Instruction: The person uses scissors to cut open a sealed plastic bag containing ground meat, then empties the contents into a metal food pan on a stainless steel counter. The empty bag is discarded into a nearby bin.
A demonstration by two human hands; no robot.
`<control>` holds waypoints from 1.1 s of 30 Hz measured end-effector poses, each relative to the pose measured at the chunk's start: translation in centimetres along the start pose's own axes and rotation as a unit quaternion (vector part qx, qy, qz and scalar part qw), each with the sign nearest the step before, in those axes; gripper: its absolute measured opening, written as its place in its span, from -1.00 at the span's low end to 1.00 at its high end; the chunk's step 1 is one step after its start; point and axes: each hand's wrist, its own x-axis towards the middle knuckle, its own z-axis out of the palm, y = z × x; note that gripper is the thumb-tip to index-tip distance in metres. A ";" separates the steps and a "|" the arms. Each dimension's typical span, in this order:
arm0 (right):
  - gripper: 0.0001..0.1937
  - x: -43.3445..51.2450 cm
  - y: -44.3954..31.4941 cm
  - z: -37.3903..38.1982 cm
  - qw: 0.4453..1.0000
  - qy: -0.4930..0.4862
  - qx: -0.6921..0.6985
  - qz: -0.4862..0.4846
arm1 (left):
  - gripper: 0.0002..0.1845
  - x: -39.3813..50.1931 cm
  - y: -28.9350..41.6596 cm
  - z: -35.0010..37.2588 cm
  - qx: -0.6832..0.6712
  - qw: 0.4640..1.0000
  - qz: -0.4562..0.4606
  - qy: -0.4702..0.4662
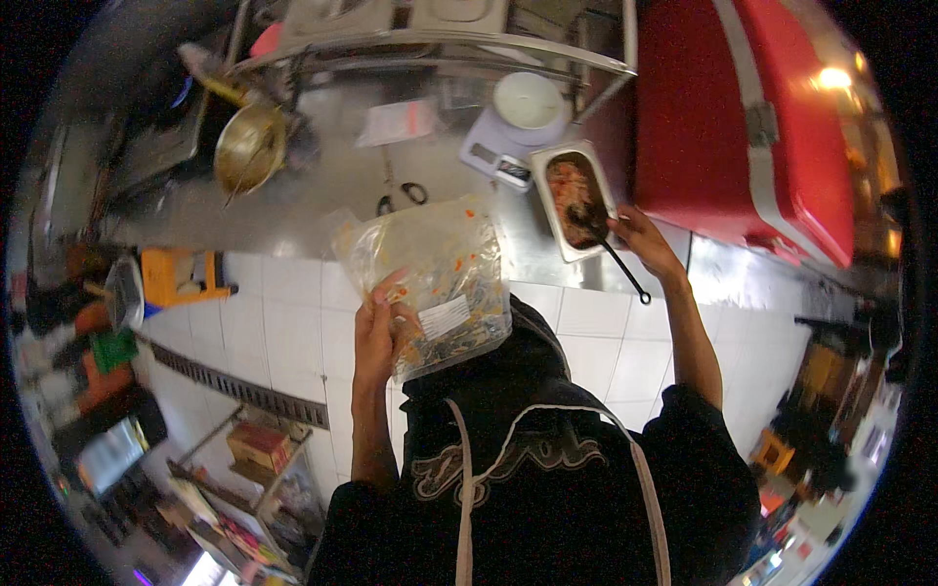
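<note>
My left hand (377,322) grips a clear plastic bag (440,256) that bears a white printed label (444,317). Orange bits and smears cling to the bag's film, and it hangs partly over the counter edge. At the right, my right hand (645,238) has its fingers at the rim of a rectangular steel food pan (547,196). Reddish chopped food (570,189) lies in that pan. A black-handled utensil (623,267) leans out of it towards me, its head sunk in the food.
Behind the pan stands a kitchen scale (480,150) with a pale round bowl (527,101) on it. Black-handled scissors (401,198) and a plastic packet (398,122) lie on the steel counter (322,183). A metal bowl (249,146) is left; a red cooler box (696,110) is right.
</note>
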 end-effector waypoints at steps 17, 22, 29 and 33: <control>-0.68 -5.9 -1.1 6.4 0.998 0.049 0.034 -0.017 | -0.44 -3.2 -0.3 -7.0 -0.068 0.993 0.031 0.095; -0.58 -5.9 -5.4 17.1 0.997 0.058 0.040 -0.017 | -0.39 -6.6 -1.1 -15.2 -0.058 0.986 0.006 0.156; -0.70 1.0 -10.3 35.0 0.994 -0.105 0.003 0.023 | -0.44 -12.0 -3.2 -25.4 -0.128 0.939 0.087 0.305; -0.73 4.2 -12.1 41.7 0.976 -0.190 -0.064 -0.083 | -0.43 -15.4 -4.8 -28.4 -0.119 0.916 0.082 0.374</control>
